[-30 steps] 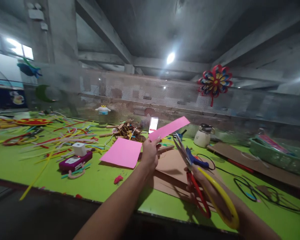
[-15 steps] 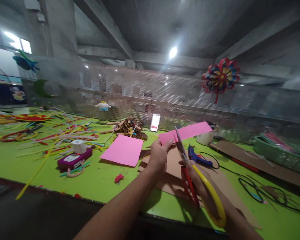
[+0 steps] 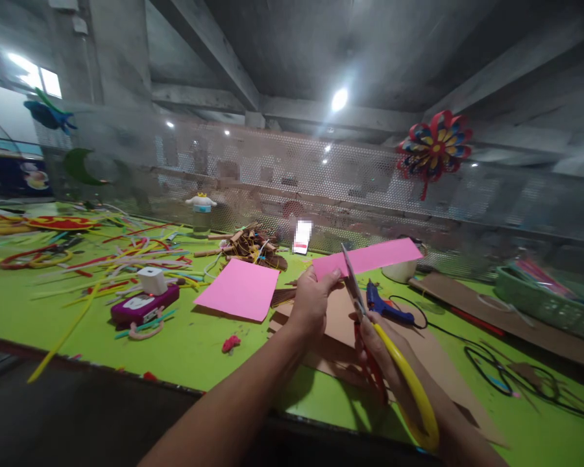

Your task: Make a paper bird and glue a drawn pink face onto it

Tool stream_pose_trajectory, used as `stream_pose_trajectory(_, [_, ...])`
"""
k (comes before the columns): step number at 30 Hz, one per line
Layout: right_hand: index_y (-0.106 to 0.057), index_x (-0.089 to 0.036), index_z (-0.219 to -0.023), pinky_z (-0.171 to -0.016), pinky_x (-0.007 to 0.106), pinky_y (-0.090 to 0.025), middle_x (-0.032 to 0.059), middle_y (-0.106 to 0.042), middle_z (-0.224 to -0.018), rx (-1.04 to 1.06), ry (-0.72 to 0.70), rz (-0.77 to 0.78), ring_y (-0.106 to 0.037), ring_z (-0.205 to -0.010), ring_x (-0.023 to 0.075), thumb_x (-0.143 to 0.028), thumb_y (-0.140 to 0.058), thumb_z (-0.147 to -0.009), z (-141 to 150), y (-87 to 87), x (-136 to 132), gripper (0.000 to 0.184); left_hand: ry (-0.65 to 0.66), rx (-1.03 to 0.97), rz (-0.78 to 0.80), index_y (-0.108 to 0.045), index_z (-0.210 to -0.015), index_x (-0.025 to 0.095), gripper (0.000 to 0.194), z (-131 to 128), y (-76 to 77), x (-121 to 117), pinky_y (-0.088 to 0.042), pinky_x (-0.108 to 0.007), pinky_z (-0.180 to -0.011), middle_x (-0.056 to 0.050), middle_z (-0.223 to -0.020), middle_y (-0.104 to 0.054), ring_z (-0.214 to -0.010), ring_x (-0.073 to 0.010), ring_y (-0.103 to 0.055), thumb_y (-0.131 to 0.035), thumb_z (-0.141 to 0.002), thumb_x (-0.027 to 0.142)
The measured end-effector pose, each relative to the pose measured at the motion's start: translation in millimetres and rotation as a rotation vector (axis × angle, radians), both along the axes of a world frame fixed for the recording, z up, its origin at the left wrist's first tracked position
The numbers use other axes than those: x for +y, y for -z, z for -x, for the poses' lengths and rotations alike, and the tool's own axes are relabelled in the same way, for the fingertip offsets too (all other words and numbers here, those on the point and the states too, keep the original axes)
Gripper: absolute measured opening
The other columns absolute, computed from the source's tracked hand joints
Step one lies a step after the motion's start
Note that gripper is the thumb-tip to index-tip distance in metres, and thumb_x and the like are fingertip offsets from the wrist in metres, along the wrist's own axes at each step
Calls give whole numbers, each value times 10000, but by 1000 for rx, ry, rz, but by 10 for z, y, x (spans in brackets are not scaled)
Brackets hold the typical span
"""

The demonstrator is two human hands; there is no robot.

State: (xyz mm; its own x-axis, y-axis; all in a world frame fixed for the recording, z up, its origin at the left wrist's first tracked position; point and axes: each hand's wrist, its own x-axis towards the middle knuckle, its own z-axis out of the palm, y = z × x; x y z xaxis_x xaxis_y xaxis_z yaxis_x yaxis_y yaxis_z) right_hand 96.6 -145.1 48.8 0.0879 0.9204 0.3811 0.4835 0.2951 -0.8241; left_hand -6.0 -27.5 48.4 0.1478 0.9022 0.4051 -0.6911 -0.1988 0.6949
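Observation:
Between thumb and fingers, my left hand (image 3: 314,298) pinches the near end of a long pink paper strip (image 3: 377,256). My right hand (image 3: 377,344) grips scissors (image 3: 409,376) with one yellow and one red handle. Their blades cross the strip close to my left thumb, and the strip's longer part extends to the right beyond them. A larger pink paper sheet (image 3: 241,290) lies on the green table left of my hands. Beneath my hands are brown cardboard sheets (image 3: 442,363), partly hidden by my arms.
A blue glue gun (image 3: 387,306) with a black cord lies right of the scissors. Bundled brown sticks (image 3: 253,246), a lit phone (image 3: 302,237) and a pale jug (image 3: 399,269) stand behind. To the left are a purple power strip (image 3: 143,305) and scattered coloured stems; at right, a green basket (image 3: 545,298).
The strip has moved right and its near end now sits between the scissor blades, which were apart from it a second ago. The blades have closed further on it.

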Motion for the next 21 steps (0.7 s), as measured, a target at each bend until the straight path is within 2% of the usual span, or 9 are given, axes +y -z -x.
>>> stream_pose_trajectory(3, [-591, -179, -1182, -814, 396, -546, 81, -612, -1187, -11, 5, -17, -628, -968, 199, -343, -564, -933, -4, -6, -10, 299, 21, -10, 1, -638, -898, 117, 230, 1, -7, -8, -463, -318, -766, -83, -869, -674, -767, -160, -596, -714, -708, 222])
stream_pose_trajectory(8, [-591, -184, -1192, -838, 408, -540, 81, -602, -1214, -35, 0, -21, -621, -1000, 212, -341, -565, -932, -13, -5, -11, 305, 13, -14, 3, -622, -877, 117, 226, -9, 4, 2, -460, -328, -774, -72, -844, -666, -736, -154, -592, -717, -701, 221])
stream_pose_trajectory(10, [-604, -172, -1149, -788, 375, -549, 70, -629, -1140, -43, -6, -18, -636, -925, 187, -350, -560, -935, -9, 1, 1, 282, 11, -20, 8, -622, -879, 120, 234, -10, 9, 8, -458, -327, -768, -65, -840, -662, -729, -153, -597, -724, -698, 228])
stream_pose_trajectory(12, [-624, -153, -1044, -695, 320, -545, 43, -659, -957, -50, -13, -18, -636, -785, 157, -389, -527, -945, -2, 3, 15, 274, 19, -24, 11, -628, -881, 122, 237, -8, 10, 10, -455, -323, -762, -60, -830, -660, -728, -154, -604, -728, -696, 232])
stream_pose_trajectory(15, [-611, -167, -875, -596, 280, -508, 9, -609, -712, -58, -17, -27, -593, -641, 158, -485, -466, -935, 11, -3, 30, 355, 24, -23, 15, -636, -875, 117, 237, -2, 3, 8, -451, -313, -751, -58, -807, -657, -723, -153, -605, -731, -690, 232])
stream_pose_trajectory(21, [-563, -205, -805, -583, 278, -496, 23, -592, -687, -59, -7, -35, -559, -620, 175, -591, -418, -896, 40, -22, 18, 422, 37, -26, 20, -632, -893, 107, 229, -1, 0, 1, -458, -320, -778, -66, -818, -664, -726, -150, -607, -707, -700, 203])
